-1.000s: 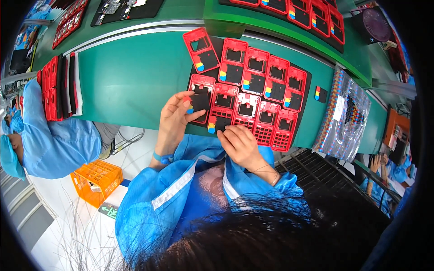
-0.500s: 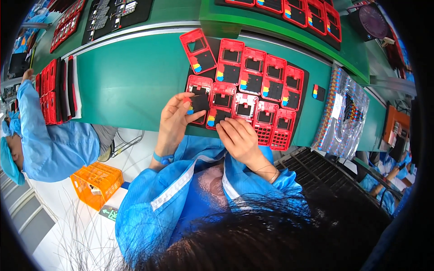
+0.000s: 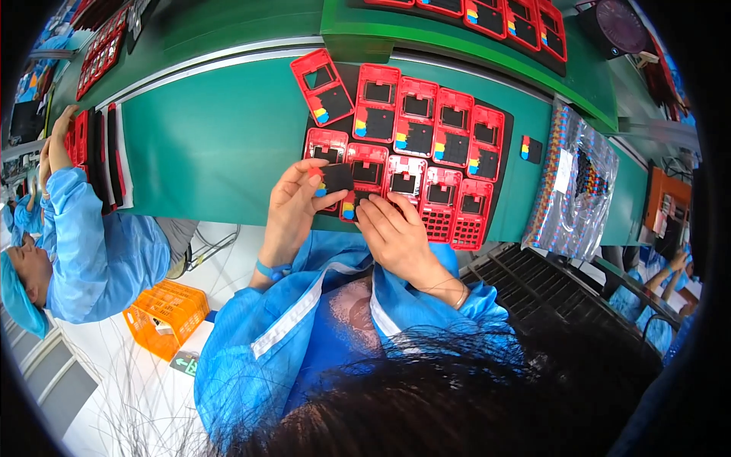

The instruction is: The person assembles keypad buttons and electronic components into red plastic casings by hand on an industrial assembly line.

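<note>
- Where the view is nearest to us, dark hair (image 3: 457, 404) and the blue smock (image 3: 304, 335) fill the lower part and hide our lap and the near table edge below the hands.
- Our left hand (image 3: 293, 209) pinches a small black pad with coloured corner tabs (image 3: 335, 180) between thumb and fingers; the pad sits over the near-left end of the front row of red housings, and the housing (image 3: 326, 146) under it is half covered.
- Our right hand (image 3: 396, 232) lies flat-fingered just beside that pad, fingertips pressing the lower end of the second red housing (image 3: 366, 171); whether it grips anything we cannot tell, since the palm hides what lies under it.
- Beyond the fingers, red plastic housings with keypad grids (image 3: 457, 202) lie in two rows on a black tray (image 3: 504, 160), touching side by side; one more red housing (image 3: 322, 86) lies tilted at the far-left corner.
- A loose black pad (image 3: 531, 149) lies apart on the green table (image 3: 213, 145), right of the tray.
- Further right, a shiny foil bag of parts (image 3: 575, 190) is bent by the lens and hard to read.
- At the left rim, a co-worker in blue (image 3: 91, 244) reaches to a stack of red parts (image 3: 80, 141); an orange crate (image 3: 164, 316) sits on the pale floor.
- On the raised green shelf (image 3: 426, 30), more red housings (image 3: 518, 15) are cut off by the top edge.
</note>
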`<act>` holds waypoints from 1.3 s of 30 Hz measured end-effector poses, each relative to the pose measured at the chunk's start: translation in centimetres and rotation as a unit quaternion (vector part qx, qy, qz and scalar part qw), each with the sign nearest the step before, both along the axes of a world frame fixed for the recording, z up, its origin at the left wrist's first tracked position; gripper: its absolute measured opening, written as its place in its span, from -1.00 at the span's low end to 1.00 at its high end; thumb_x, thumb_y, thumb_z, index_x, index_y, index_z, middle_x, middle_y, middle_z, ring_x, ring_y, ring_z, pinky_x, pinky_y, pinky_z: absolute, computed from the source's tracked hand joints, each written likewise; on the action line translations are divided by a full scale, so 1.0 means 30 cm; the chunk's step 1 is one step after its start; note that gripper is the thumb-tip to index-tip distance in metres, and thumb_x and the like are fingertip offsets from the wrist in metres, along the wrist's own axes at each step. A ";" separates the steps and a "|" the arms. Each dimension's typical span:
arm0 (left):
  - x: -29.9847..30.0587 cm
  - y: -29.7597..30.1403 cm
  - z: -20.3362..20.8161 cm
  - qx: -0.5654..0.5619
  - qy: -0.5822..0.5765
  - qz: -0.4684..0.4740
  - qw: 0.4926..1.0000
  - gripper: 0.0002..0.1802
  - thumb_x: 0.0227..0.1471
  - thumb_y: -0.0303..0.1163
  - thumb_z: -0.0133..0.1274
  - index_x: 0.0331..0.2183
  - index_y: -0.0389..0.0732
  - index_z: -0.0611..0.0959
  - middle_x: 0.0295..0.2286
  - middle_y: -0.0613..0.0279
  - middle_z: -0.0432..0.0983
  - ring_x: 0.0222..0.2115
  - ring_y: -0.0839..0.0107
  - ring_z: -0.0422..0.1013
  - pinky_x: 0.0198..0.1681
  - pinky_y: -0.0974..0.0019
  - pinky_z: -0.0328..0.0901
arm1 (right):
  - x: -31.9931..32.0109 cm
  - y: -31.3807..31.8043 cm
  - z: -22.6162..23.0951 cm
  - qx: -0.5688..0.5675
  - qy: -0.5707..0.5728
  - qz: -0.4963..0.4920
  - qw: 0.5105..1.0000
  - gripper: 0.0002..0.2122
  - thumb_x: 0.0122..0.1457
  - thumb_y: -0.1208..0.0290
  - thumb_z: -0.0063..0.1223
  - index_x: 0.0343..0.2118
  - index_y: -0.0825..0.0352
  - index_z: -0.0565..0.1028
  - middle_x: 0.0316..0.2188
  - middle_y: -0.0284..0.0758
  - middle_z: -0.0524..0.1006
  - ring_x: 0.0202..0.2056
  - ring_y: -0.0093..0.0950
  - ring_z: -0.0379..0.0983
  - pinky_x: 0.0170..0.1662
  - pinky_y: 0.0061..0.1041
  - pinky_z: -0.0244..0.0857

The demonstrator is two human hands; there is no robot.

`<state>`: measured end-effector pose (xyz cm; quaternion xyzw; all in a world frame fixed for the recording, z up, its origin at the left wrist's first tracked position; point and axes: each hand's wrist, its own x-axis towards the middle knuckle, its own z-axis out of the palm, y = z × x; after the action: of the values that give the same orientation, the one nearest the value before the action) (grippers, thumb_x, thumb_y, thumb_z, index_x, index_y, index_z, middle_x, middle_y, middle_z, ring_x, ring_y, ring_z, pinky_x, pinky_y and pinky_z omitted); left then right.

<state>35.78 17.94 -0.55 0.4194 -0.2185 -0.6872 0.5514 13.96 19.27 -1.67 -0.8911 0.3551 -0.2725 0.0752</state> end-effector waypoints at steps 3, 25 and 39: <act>-0.014 0.004 0.003 0.007 0.004 -0.006 1.000 -0.69 0.38 -0.49 -0.02 0.10 -0.36 0.50 -0.11 0.13 0.57 -0.07 0.34 0.57 0.06 0.06 0.58 | 0.003 0.004 -0.006 -0.014 -0.002 -0.004 1.000 -0.67 0.01 0.47 0.14 -0.13 0.46 0.63 -0.09 -0.17 0.62 0.00 -0.28 0.57 0.23 -0.17 0.35; -0.070 -0.020 0.035 0.019 -0.032 -0.062 0.997 -0.60 0.38 -0.52 -0.06 0.20 -0.31 0.45 0.05 0.13 0.51 0.03 0.32 0.52 0.04 0.03 0.59 | -0.039 -0.099 0.091 0.139 -0.238 -0.127 0.953 -0.76 0.13 0.52 0.31 -0.12 0.36 0.65 -0.11 -0.21 0.62 -0.09 -0.24 0.59 0.05 -0.25 0.46; -0.107 0.120 -0.177 -0.496 -0.635 -0.086 0.586 -0.61 0.21 -0.29 0.17 0.02 -0.27 0.60 0.08 -0.06 0.50 0.17 0.03 0.39 0.34 -0.26 0.13 | -0.210 -0.002 0.116 0.289 -0.177 -0.158 0.927 -0.82 0.21 0.58 0.29 -0.12 0.37 0.65 -0.16 -0.16 0.62 -0.18 -0.24 0.60 -0.12 -0.33 0.50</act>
<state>32.56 21.54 -5.86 0.3903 -0.8547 -0.0756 0.3337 7.67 19.20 1.80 -0.6999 0.5357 -0.3200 0.3474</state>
